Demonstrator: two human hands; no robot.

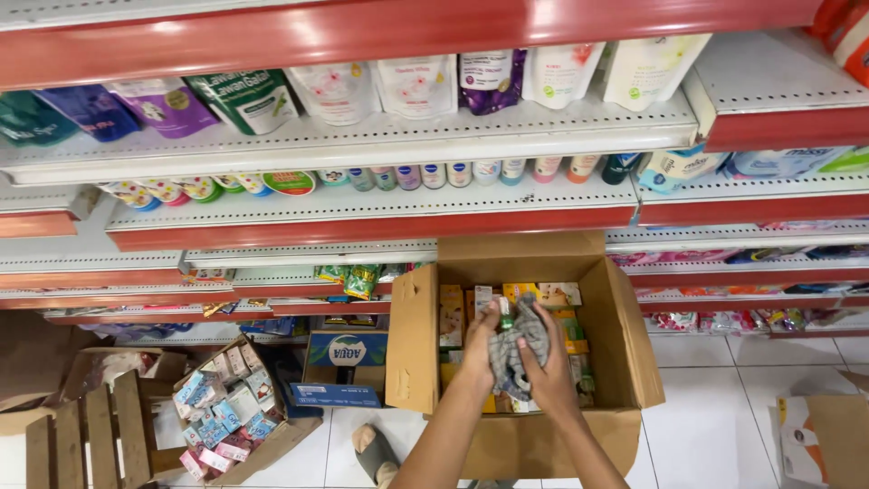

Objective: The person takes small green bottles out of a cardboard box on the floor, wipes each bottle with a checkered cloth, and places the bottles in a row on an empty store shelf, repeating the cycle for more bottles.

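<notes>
Two bare hands, left hand point(478, 349) and right hand point(543, 362), close together around a grey checked cloth point(516, 349) and a small product over an open cardboard box point(615, 353) still nearly full of packets, below stocked red-edged shelves point(380, 226).

Both hands point(516, 362) together, fingers closed

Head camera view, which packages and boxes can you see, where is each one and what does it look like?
Open cardboard box: centre, brown, holding small yellow and orange cartons.
Grey cloth: over that box, held by left hand and right hand.
Refill pouches: top shelf, white, purple, green.
Small bottles: second shelf, pastel row.
Blue carton: floor, left of box.
Small pastel boxes: lower-left carton.
</notes>
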